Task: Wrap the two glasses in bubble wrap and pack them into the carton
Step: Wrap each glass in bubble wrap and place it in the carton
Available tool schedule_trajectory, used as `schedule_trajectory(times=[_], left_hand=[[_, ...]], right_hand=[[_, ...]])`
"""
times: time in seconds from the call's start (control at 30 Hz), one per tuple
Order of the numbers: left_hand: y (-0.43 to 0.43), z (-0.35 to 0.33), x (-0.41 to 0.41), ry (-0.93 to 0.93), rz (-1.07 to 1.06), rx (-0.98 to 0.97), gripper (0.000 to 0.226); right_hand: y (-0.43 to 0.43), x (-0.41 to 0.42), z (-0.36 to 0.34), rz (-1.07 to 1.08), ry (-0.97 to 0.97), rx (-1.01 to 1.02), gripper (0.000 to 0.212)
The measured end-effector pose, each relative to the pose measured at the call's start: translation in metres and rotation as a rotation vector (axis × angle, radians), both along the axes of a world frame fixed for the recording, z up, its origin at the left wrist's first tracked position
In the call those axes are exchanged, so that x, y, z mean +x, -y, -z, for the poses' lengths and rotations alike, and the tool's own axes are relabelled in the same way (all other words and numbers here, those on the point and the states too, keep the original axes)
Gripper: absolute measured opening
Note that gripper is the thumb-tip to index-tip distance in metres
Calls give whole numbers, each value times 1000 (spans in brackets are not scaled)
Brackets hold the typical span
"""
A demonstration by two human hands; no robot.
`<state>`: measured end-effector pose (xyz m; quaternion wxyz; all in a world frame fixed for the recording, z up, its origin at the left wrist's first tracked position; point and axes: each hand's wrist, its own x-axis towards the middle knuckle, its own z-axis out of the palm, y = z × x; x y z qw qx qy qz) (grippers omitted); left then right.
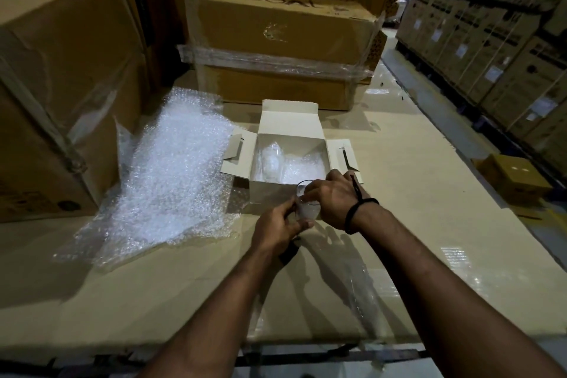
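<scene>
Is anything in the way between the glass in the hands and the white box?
Nothing visible blocks it. The left hand and right hand hold the glass right at the open carton's near wall; its flaps are folded outward. Inside, what looks like a second glass sits left and bubble wrap lies right.

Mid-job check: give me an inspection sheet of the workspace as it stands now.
Surface: cardboard sheet, partly taped.
Job's things: glass held just in front of the open carton; what looks like a wrapped glass inside; bubble wrap sheet lies to the left.
Clutter: small box off the right edge.
Grippers: left hand grips the glass from the side; right hand holds its top.
Cables: nothing seen.
Surroundings: large boxes left and behind; stacked boxes right.
</scene>
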<state>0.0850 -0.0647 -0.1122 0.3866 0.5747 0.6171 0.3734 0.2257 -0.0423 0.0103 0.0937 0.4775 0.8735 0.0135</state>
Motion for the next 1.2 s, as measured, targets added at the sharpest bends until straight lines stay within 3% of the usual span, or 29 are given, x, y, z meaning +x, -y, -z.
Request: schedule_trajectory(times=[0.13,0.2,0.3,0.33,0.47,0.57,0.63,0.7,0.8,0.9,1.1,1.2], left_hand=[[1,-3,0,-13,5,-4,66],[2,-4,1,-6,-4,-11,62],[3,-2,3,53,-6,-36,69],[2,1,3,69,-6,-44,69],[4,-1,2,82,5,-35,67],[12,-7,-1,82,-76,31,47],[18,-9,-8,-58,-242,243,37],[21,-9,-17,-286,-397,400,44],[19,-11,-25,-469,-531,376,63],[15,-10,-29,-495,-535,345,59],[8,-8,-27,-454,-468,298,57],[6,-7,-28,-381,-444,331,57]], right_hand=[[-5,2,0,-9,-30,-28,55],[-3,7,2,86,-289,26,50],[0,20,9,330,-780,75,25],[3,20,9,394,-847,42,27],[8,8,13,427,-688,-142,74],[5,4,15,428,-671,-94,72],[4,6,16,425,-673,-107,70],[4,9,15,386,-633,-139,74],[3,10,12,317,-582,-148,73],[6,9,8,243,-584,-117,69],[-16,23,-24,252,-976,-124,72],[-46,19,-20,180,-930,-37,74]])
